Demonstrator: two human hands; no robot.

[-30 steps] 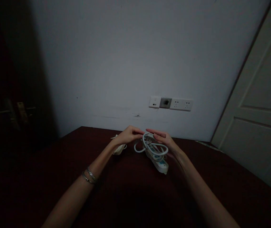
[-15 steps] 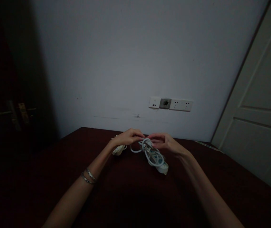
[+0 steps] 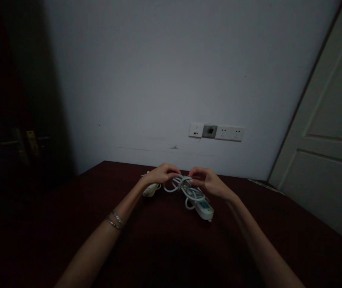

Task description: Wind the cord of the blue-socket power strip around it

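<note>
A white power strip lies on the dark red table, with its white cable coiled in loops over it. My left hand is closed, pinching the cable at the far end of the coil. My right hand is closed too, its fingertips gripping the same bundle of loops from the right. Both hands meet over the far end of the strip. Just left of my left wrist lies a second small white object, partly hidden by the hand. Two thin bracelets sit on my left forearm.
A row of white wall sockets is fixed low on the pale wall behind the table. A white door stands at the right. A dark door with a metal handle is at the left.
The cable loops, held wide and raised a second ago, are now drawn tighter and lower over the strip. My right hand has closed from flat fingers into a pinch on the bundle.
</note>
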